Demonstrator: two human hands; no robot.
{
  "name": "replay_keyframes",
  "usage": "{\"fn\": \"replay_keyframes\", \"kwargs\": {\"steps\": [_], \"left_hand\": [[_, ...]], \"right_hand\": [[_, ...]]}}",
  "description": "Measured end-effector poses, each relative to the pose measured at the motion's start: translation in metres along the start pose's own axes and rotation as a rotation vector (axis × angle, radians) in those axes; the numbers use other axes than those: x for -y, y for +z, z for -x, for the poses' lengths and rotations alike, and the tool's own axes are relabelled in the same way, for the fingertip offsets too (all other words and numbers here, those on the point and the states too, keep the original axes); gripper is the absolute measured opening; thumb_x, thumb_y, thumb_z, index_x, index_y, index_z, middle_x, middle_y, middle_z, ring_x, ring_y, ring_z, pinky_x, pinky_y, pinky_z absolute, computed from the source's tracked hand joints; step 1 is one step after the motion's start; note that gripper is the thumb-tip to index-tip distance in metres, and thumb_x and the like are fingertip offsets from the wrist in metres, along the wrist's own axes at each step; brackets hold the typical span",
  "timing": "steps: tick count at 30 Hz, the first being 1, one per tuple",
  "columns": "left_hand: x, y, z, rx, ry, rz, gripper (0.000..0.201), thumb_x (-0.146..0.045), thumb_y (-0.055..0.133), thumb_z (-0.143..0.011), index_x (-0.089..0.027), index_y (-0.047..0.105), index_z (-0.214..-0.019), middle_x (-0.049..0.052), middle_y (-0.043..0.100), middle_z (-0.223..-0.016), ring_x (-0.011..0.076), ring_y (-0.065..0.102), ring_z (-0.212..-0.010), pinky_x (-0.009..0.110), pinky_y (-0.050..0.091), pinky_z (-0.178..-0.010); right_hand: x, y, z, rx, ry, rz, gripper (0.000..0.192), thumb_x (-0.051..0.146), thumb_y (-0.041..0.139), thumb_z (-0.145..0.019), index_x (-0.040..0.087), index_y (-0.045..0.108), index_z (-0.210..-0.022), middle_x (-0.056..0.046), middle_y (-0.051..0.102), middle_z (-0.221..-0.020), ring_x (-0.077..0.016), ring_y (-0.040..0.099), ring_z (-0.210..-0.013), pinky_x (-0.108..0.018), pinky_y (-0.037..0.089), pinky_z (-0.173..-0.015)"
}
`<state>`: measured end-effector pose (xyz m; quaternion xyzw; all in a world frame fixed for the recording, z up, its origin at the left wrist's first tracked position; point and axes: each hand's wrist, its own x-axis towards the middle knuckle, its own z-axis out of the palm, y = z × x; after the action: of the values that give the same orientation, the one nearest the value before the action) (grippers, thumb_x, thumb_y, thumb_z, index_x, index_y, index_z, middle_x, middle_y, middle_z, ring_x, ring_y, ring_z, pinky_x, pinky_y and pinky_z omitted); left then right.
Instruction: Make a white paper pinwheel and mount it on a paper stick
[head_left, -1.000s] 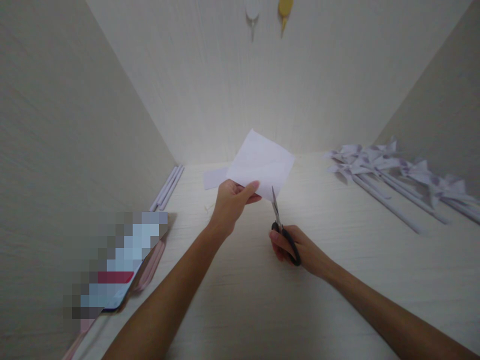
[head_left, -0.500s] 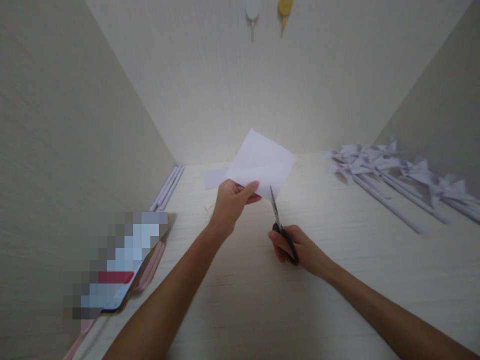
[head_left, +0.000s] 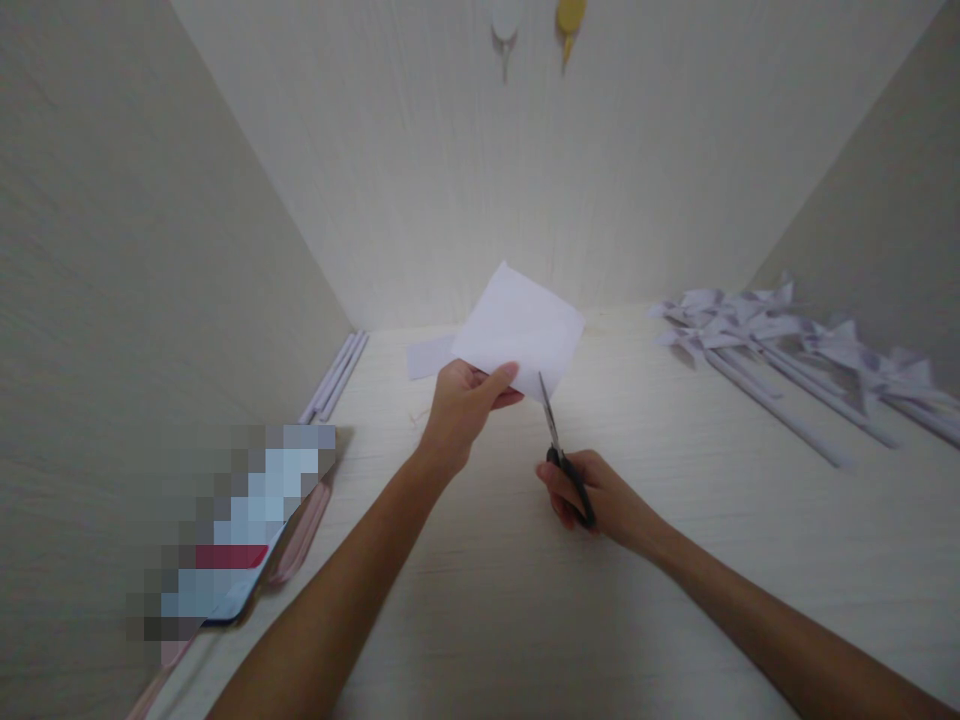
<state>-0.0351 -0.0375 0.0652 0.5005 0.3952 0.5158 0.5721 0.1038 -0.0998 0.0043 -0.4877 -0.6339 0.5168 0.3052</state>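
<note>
A white, roughly square sheet of paper [head_left: 521, 315] is held up above the table, pinched at its lower left edge between the thumb and fingers of my left hand [head_left: 469, 400]. My right hand [head_left: 589, 490] grips black-handled scissors [head_left: 553, 425], with its fingers around the handles. The blades point up and away from me and lie across the lower edge of the sheet, close to my left fingertips. Behind the sheet, another piece of white paper [head_left: 429, 357] lies on the table, partly covered.
Several white paper pinwheels [head_left: 750, 320] on rolled paper sticks lie at the right. White paper rolls [head_left: 334, 377] rest by the left wall. A phone [head_left: 232, 595], its screen blurred out, leans at the left beside a pink object [head_left: 304, 535]. Two hooks [head_left: 570, 15] hang on the back wall.
The far right corner of the sheet has shifted slightly left and down. Both hands and the scissors stay nearly in the same place.
</note>
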Motion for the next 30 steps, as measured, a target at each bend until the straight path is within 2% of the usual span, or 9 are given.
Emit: {"fn": "replay_keyframes", "kwargs": {"steps": [22, 30], "left_hand": [[-0.0005, 0.0009, -0.0008, -0.013, -0.016, -0.019, 0.024, -0.025, 0.064, -0.061, -0.010, 0.060, -0.079, 0.001, 0.063, -0.066, 0.0094, 0.058, -0.060, 0.023, 0.052, -0.061], [0.0009, 0.0003, -0.0002, 0.043, -0.013, -0.042, 0.027, -0.027, 0.063, -0.062, -0.011, 0.061, -0.084, 0.002, 0.065, -0.071, 0.0109, 0.060, -0.065, 0.025, 0.051, -0.064]], "right_hand": [[0.0016, -0.0013, -0.0003, -0.004, 0.028, 0.053, 0.055, 0.054, 0.037, -0.077, 0.016, 0.043, -0.039, 0.002, 0.041, -0.033, -0.0052, 0.035, -0.030, -0.020, 0.029, -0.037], [-0.0001, 0.0001, -0.0011, -0.011, 0.021, 0.030, 0.054, 0.053, 0.037, -0.078, 0.016, 0.044, -0.040, 0.002, 0.042, -0.034, -0.0044, 0.034, -0.029, -0.020, 0.028, -0.036]]}}
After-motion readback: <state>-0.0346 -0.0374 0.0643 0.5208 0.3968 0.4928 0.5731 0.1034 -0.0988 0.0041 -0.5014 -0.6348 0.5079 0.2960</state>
